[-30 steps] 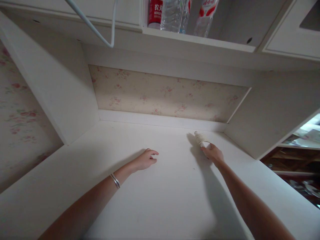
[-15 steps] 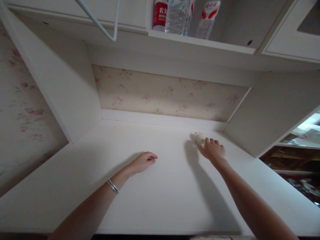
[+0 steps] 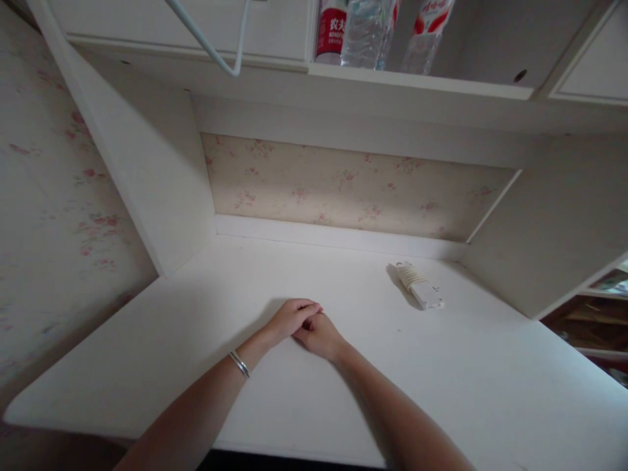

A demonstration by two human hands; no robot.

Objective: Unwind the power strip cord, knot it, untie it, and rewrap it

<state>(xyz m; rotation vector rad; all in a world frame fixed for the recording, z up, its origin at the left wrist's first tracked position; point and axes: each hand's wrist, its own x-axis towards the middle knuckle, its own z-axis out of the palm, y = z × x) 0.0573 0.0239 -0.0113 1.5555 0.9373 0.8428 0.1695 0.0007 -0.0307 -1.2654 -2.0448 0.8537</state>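
Observation:
My left hand (image 3: 293, 318), a silver bangle on its wrist, lies curled on the white desk (image 3: 275, 405). Against it rests my right hand (image 3: 321, 335), with the two hands touching and the fingers folded together. Nothing shows between them, though the inner fingers are partly hidden. Farther back on the right, apart from both hands, lies a white power strip (image 3: 426, 294) with its cream cord (image 3: 411, 275) wound round one end.
Side panels (image 3: 152, 176) enclose the desk's back, which shows floral wallpaper (image 3: 343, 186). Overhead, a shelf (image 3: 417, 82) holds several plastic bottles (image 3: 363, 36). A pale bent rod or cable (image 3: 210, 49) hangs at upper left. Shelving (image 3: 589, 320) stands at far right.
My right hand has let go of the power strip and moved left to meet my left hand. The strip stays on the desk. The view has shifted slightly.

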